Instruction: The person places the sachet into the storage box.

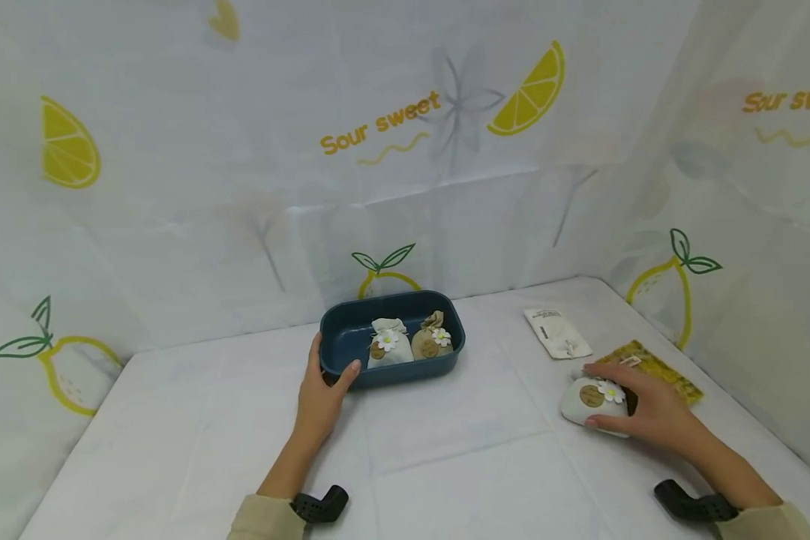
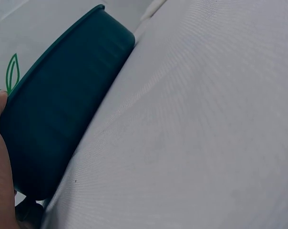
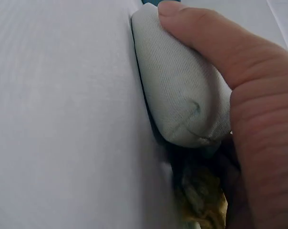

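My left hand (image 1: 321, 396) holds a dark blue rectangular box (image 1: 391, 375) by its left end, thumb at the front rim and fingers along the outer side. In the left wrist view the thumb rests on the rim of the box (image 2: 63, 105). Inside the box, toward its right, sit a white sachet (image 1: 393, 354) and a tan sachet (image 1: 427, 343), each with a white flower. At the right, my right hand (image 1: 661, 412) grips another white sachet (image 1: 577, 409) with a flower and a round brown tag. The right wrist view shows its rounded end (image 3: 182, 95) under the thumb.
Behind the right hand lies a yellow patterned packet (image 1: 668, 375), partly covered by that hand. Farther back is a flat white packet (image 1: 556, 334). A white cloth covers the table (image 1: 459, 450), and a lemon-print curtain (image 1: 243, 187) hangs right behind the box.
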Demonstrator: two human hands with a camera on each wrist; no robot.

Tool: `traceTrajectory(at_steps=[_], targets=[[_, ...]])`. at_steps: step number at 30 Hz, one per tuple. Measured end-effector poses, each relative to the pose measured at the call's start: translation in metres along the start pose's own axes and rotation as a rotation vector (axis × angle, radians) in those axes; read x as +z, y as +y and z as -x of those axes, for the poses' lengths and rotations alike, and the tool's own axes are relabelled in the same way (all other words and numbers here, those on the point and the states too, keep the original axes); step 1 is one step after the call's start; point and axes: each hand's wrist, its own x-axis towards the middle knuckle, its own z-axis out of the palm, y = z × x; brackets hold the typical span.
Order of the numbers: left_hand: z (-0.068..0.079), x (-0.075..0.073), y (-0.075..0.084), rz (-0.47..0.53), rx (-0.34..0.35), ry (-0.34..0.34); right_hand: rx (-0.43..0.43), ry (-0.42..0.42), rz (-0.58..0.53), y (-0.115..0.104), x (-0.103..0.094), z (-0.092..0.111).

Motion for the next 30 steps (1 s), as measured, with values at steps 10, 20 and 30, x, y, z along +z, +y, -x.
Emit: traceTrajectory(at_steps=[10,20,30], targets=[[0.0,0.0,0.003,0.006,0.004,0.0,0.055,0.038,0.028,-0.007,0.003,-0.001],[0.005,-0.007,-0.003,-0.001,-0.018,0.009,0.037,0.086,0.051,-0.014,0.009,-0.002],[0.002,-0.002,-0.002,0.033,0.065,0.016,-0.004,0.151,0.01,-0.022,-0.001,-0.006]])
